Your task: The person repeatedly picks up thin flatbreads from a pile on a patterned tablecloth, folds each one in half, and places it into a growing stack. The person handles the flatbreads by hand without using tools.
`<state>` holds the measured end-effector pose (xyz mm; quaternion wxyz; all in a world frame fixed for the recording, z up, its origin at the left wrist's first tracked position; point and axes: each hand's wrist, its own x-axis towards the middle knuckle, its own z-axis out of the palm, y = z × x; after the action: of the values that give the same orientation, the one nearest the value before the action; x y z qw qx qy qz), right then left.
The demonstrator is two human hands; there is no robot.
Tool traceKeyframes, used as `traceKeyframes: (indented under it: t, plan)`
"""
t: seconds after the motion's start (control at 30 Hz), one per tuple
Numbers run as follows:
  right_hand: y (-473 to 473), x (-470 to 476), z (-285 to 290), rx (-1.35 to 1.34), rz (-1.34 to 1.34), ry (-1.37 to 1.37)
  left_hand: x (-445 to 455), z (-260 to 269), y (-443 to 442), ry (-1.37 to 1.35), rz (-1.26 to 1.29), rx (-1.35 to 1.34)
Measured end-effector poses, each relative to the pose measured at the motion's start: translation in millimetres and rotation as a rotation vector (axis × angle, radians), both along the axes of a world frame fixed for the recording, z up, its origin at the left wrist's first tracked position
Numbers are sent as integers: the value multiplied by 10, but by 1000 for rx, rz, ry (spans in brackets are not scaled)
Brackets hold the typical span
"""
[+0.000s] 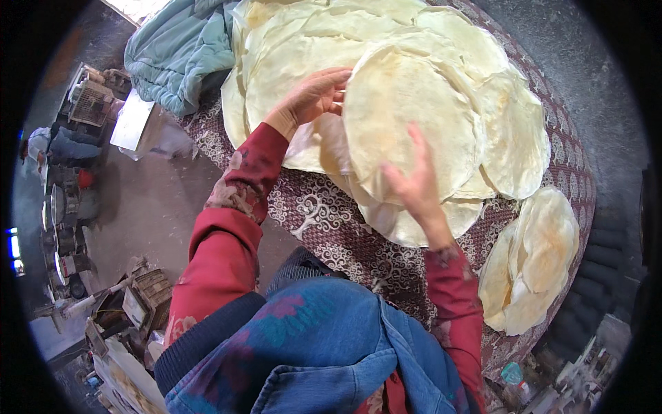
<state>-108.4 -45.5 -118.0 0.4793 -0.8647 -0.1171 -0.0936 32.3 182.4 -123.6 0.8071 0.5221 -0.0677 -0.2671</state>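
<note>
A round, thin flatbread sheet (408, 119) lies over other sheets in front of me, its edges slightly uneven. My left hand (320, 95) is at its left edge, fingertips partly hidden at the rim; whether they grip it is unclear. Over the lower right part of the same sheet is my right hand (421, 181), blurred, with thumb and fingers apart. Beneath and behind spreads a wide pile of large pale flatbreads (300, 67), overlapping one another. A lower sheet (414, 227) sticks out towards me from under the round one.
A maroon cloth with white tree patterns (326, 212) covers the surface. Folded flatbreads (543, 264) lie at the right. A pale-blue quilt (178, 57) sits at the far left. Beyond the left edge are a white box (132, 121), a person (72, 142) and wooden items (147, 300).
</note>
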Motion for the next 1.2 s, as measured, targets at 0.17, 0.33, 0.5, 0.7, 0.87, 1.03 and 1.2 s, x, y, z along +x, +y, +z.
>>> traceKeyframes:
  t: [0.17, 0.33, 0.5, 0.7, 0.87, 1.03, 1.2]
  plan:
    - [601, 299, -110, -123, -26, 45, 129, -15, 37, -62, -96, 61]
    - [678, 362, -186, -206, -38, 10, 168, 24, 123, -29, -80, 116]
    - [686, 389, -255, -397, 17, -12, 305, 197, 17, -44, -99, 291]
    - [676, 417, -221, -330, -4, -13, 508, 240, -26, -43, -169, 325]
    - [617, 617, 40, 42, -89, 228, 600, 211, -2, -58, -228, 305]
    - [560, 932, 161, 143, -234, 207, 633, 234, -75, -226, -325, 401]
    - [633, 1178, 139, 102, -289, 244, 450, 93, -146, -431, -358, 390]
